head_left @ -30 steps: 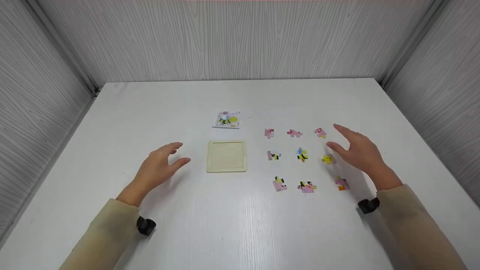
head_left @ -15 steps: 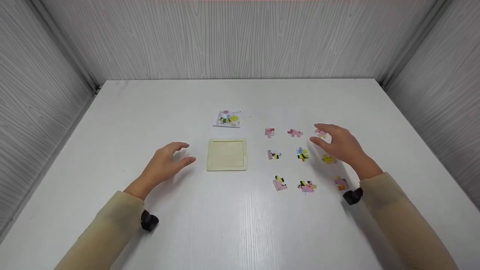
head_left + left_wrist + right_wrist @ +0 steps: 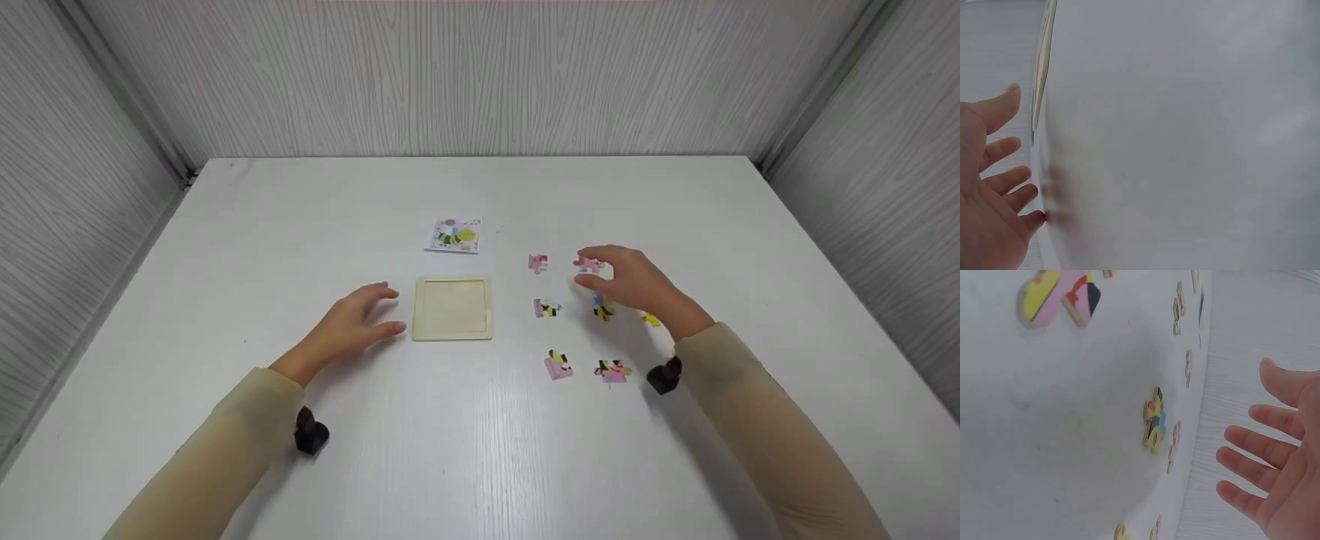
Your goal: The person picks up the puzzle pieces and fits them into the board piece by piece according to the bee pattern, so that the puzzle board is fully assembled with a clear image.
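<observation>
My left hand hovers just left of a cream square puzzle frame, its thumb and fingers apart and holding nothing; in the left wrist view the frame shows edge-on beyond the thumb. Over the right part of the table, my right hand hangs above the puzzle pieces with its fingers spread, nothing in its grasp. A pink piece lies beneath its fingertips, partly covered. Just below is a blue, yellow and black piece, also seen as a piece in the right wrist view.
A small bee picture card lies behind the frame. Other loose pieces include a pink one, a bee-striped one, a lower left one and a lower middle one. My right forearm hides part of the right column.
My right hand has moved left, from the right edge of the pieces to above the middle column. The left hand has drifted right, closer to the frame. The pieces look unmoved.
</observation>
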The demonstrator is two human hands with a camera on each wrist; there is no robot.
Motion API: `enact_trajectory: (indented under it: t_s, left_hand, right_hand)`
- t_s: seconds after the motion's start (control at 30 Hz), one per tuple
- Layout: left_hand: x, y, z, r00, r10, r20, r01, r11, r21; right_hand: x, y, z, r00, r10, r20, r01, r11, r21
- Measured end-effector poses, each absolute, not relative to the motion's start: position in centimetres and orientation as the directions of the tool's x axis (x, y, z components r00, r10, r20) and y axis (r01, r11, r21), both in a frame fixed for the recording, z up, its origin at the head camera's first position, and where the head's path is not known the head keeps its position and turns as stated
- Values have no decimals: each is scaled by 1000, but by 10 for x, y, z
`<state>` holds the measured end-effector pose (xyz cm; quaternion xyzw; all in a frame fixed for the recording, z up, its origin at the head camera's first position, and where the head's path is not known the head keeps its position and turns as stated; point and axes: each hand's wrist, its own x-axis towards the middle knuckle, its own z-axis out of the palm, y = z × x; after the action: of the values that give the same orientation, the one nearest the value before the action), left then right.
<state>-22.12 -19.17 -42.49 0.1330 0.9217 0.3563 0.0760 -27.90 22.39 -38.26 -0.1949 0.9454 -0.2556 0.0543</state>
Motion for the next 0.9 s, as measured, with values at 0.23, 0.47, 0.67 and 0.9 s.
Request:
enact_trajectory:
  t_s: [0.23, 0.47, 0.67, 0.9]
  left_hand:
    - [-225, -189, -430, -929, 368, -42, 257, 723, 641]
    - [-228, -187, -432, -902, 431, -6, 338, 716, 610]
    - [-229, -189, -436, -883, 468, -12, 376, 724, 578]
    - [-228, -188, -437, -871, 489, -51, 380, 735, 562]
  right_hand:
    - [-285, 209, -388, -903, -429, -16, -363, 783, -505]
    - [-295, 198, -390, -912, -404, -77, -313, 804, -506]
    - [-303, 189, -391, -915, -381, -129, -272, 822, -500]
    - [-315, 183, -395, -904, -401, -149, -295, 837, -461]
